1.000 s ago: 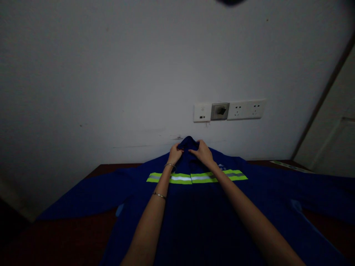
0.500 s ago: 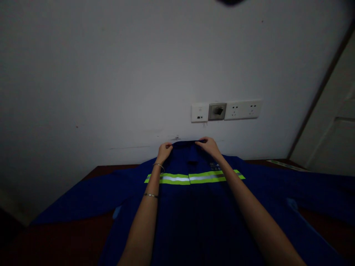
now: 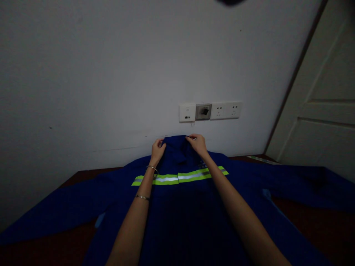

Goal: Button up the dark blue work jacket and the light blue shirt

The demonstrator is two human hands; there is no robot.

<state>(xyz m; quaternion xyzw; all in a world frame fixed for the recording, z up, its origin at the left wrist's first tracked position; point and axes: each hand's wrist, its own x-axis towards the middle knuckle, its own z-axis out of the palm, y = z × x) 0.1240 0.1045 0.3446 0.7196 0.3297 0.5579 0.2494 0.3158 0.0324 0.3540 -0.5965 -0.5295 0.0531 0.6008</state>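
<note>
A dark blue work jacket (image 3: 177, 207) lies spread face up, with a yellow-green and silver reflective band across its chest and both sleeves stretched out sideways. My left hand (image 3: 158, 150) pinches the left end of its collar (image 3: 175, 144). At the collar's other end, my right hand (image 3: 197, 144) grips the fabric between thumb and fingers. Between the two hands the collar stands raised near the wall. Two thin bracelets circle my left wrist and forearm. Deep shadow hides detail in the lower front of the jacket.
The jacket rests on a dark red tabletop (image 3: 69, 240) pushed against a pale wall (image 3: 111, 74). Wall sockets and a switch (image 3: 210, 111) sit just above the collar. A panelled door (image 3: 318, 122) is at the right, and a flat printed strip (image 3: 263, 160) lies by the wall.
Both hands have lifted the collar slightly, so more of its blue fabric shows standing up. The whole view has shifted, bringing more of the door into sight.
</note>
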